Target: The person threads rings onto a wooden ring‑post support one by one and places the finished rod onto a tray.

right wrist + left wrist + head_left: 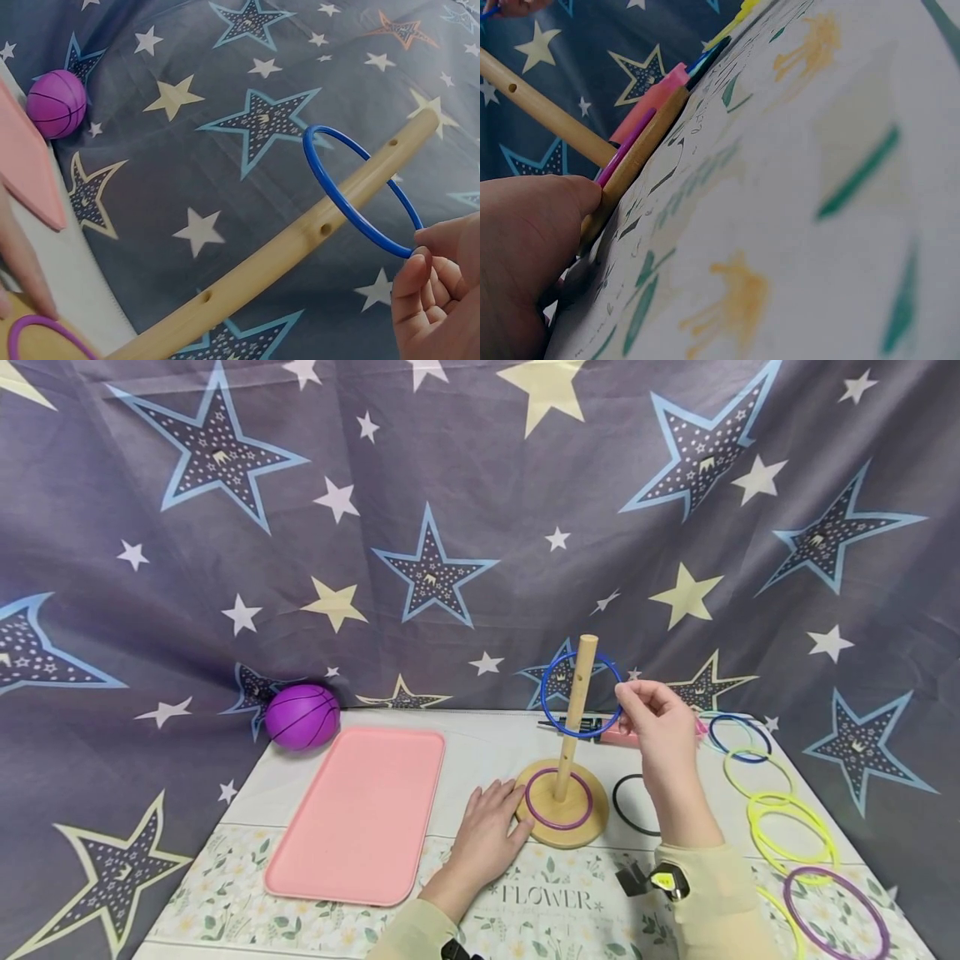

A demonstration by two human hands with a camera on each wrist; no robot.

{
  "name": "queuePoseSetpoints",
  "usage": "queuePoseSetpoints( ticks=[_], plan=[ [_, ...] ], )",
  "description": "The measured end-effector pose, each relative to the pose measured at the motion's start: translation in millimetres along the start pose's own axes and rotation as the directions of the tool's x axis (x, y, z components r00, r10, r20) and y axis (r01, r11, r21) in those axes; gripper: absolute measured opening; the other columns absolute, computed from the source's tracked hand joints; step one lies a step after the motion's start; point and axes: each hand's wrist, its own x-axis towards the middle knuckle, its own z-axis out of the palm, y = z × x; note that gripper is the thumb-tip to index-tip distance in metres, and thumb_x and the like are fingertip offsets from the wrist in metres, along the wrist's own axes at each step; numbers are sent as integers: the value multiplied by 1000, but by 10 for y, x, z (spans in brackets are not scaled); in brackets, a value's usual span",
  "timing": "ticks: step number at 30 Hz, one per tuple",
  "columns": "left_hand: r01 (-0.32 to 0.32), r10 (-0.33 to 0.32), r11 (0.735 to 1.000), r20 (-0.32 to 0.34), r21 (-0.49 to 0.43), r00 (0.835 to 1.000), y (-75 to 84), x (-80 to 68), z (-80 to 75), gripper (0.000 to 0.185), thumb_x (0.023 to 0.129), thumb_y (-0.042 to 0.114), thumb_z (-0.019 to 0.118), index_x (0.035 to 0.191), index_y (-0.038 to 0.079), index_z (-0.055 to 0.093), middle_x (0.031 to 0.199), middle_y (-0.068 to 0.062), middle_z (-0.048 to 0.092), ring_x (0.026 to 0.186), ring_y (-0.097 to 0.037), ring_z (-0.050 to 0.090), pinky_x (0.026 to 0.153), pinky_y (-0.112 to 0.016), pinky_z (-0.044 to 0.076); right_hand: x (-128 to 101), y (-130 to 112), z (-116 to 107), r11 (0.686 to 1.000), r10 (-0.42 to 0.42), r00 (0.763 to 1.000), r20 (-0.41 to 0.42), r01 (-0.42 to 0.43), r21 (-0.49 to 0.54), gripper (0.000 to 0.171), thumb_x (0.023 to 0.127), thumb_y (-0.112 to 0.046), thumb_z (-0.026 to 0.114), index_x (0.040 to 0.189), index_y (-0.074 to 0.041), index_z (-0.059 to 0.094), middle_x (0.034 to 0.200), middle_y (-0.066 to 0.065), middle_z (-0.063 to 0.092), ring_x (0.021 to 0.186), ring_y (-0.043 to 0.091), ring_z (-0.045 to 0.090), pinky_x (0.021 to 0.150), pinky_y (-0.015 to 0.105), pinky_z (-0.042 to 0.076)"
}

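A wooden peg (pixel 577 710) rises from a round wooden base (pixel 562 835) on the table; a purple ring (pixel 558 799) lies around the peg on the base. My right hand (pixel 647 703) pinches a blue ring (pixel 581 695) (pixel 360 191) that encircles the upper part of the peg (pixel 300 240). My left hand (pixel 491 822) lies flat on the table with its fingertips (pixel 570 196) against the left rim of the base (pixel 641 154).
A pink tray (pixel 360 814) lies left of the base, a purple ball (pixel 302 716) behind it. A black ring (pixel 633 806) and several yellow, blue and purple rings (pixel 791 827) lie at the right. A star-patterned cloth hangs behind the table.
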Motion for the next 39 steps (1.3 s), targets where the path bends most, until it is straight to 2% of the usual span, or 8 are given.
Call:
queuePoseSetpoints(
  ticks=[5, 9, 16, 20, 27, 34, 39],
  plan=[
    [-2, 2, 1000, -3, 7, 1000, 4, -3, 2, 56, 112, 36, 64, 160, 7, 59, 166, -16, 53, 158, -40, 42, 133, -63, 22, -31, 136, -36, 999, 44, 999, -10, -44, -27, 18, 104, -9, 79, 111, 6, 72, 81, 0, 65, 63, 10, 59, 59, 20, 58],
    [0, 0, 1000, 0, 13, 1000, 10, -1, -7, 56, 112, 36, 64, 160, 8, 59, 166, -16, 53, 158, -40, 42, 133, -63, 22, -53, 249, -70, 997, 62, 998, -9, -62, -36, 20, 104, -8, 78, 112, 8, 71, 81, -1, 65, 64, 9, 59, 58, 19, 55],
    [3, -4, 1000, 5, 19, 1000, 25, 3, -21, 57, 112, 37, 64, 160, 8, 59, 166, -16, 53, 158, -39, 42, 133, -63, 22, -97, 411, -124, 987, 118, 993, 17, -116, -108, 22, 107, -11, 75, 117, 7, 71, 85, -4, 76, 65, 9, 60, 58, 18, 54],
    [1, -1, 1000, 3, 20, 1000, 29, 4, -26, 57, 111, 36, 65, 159, 7, 59, 165, -16, 54, 158, -40, 42, 133, -63, 22, -111, 497, -157, 982, 135, 991, 22, -130, -136, 23, 108, -9, 73, 121, 10, 70, 87, -6, 77, 66, 8, 59, 58, 18, 53],
    [-1, 0, 1000, 8, 25, 1000, 23, 7, -17, 57, 112, 37, 65, 160, 7, 58, 165, -16, 53, 158, -40, 42, 133, -62, 22, -127, 621, -196, 972, 171, 985, 2, -168, -163, 20, 106, -11, 76, 112, 8, 71, 83, -4, 71, 65, 8, 59, 58, 19, 54],
    [0, 0, 1000, 8, 22, 1000, 18, 1, -11, 57, 112, 36, 64, 160, 8, 58, 166, -16, 53, 158, -40, 42, 133, -63, 22, -145, 724, -253, 944, 227, 974, -8, -222, -243, 26, 108, -18, 75, 117, 6, 71, 82, -3, 66, 67, 8, 60, 61, 20, 56],
    [-3, 3, 1000, 5, 25, 1000, 19, 5, -11, 57, 112, 37, 64, 161, 9, 57, 166, -16, 52, 158, -40, 41, 133, -63, 22, -157, 805, -318, 920, 275, 961, 20, -257, -297, 27, 109, -20, 74, 120, 5, 70, 84, -1, 67, 69, 9, 61, 63, 24, 57]
  ],
)
